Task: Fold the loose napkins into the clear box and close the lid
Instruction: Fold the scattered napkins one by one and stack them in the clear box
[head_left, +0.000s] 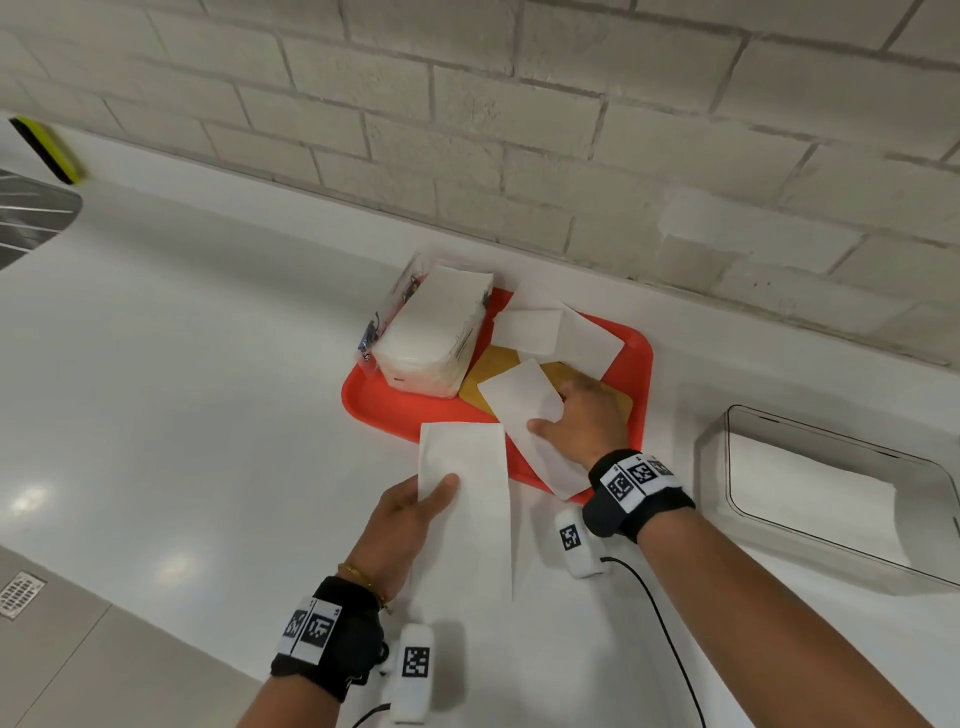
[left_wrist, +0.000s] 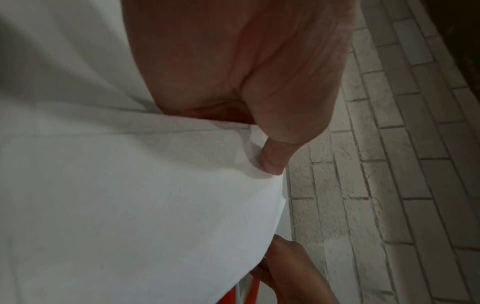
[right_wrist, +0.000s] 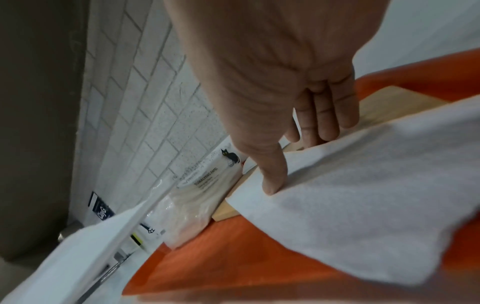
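My left hand (head_left: 436, 499) pinches a long folded white napkin (head_left: 465, 514) above the white counter, thumb on top; in the left wrist view the thumb (left_wrist: 272, 162) presses into that napkin (left_wrist: 130, 205). My right hand (head_left: 576, 421) grips a second napkin (head_left: 524, 410) lying over the red tray (head_left: 636, 353), thumb on top (right_wrist: 272, 181) and fingers (right_wrist: 324, 115) tucked behind its edge (right_wrist: 376, 185). Two more loose napkins (head_left: 566, 332) lie at the tray's back. The clear box (head_left: 737, 415) stands open at the right with white napkins inside.
A plastic-wrapped napkin pack (head_left: 431, 332) and a wooden board (head_left: 491, 366) sit on the tray. The brick wall (head_left: 519, 156) runs close behind. A sink (head_left: 31, 218) and a yellow-black sponge (head_left: 49, 150) are far left. The counter's front edge runs at lower left.
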